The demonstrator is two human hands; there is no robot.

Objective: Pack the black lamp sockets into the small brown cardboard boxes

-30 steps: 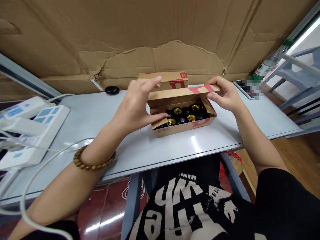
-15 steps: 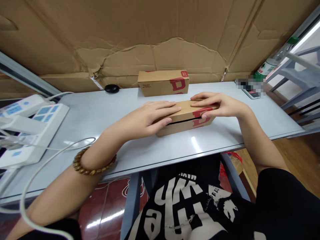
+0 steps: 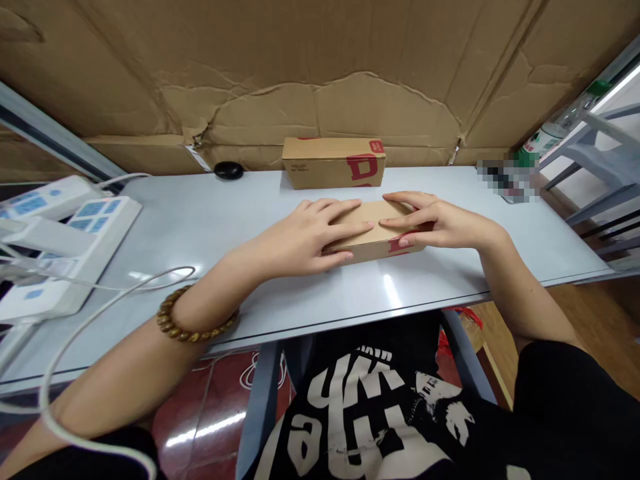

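Cardboard box (image 3: pixel 373 213) lay closed on the bench (image 3: pixel 310 303), in the frame's middle; the left hand (image 3: pixel 317 235) and the right hand (image 3: pixel 435 221), both open, rested upon it.

Glossy pale table (image 3: pixel 310 300) with front box (image 3: pixel 371 211), rear box (image 3: pixel 330 167), black oval object (image 3: pixel 229 171), power strips (image 3: pixel 97 257)

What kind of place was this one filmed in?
Probably a makeshift packing spot or desk in a small workshop or office: two small printed cartons, the near carton and the far carton, power strips and a tall cardboard screen.
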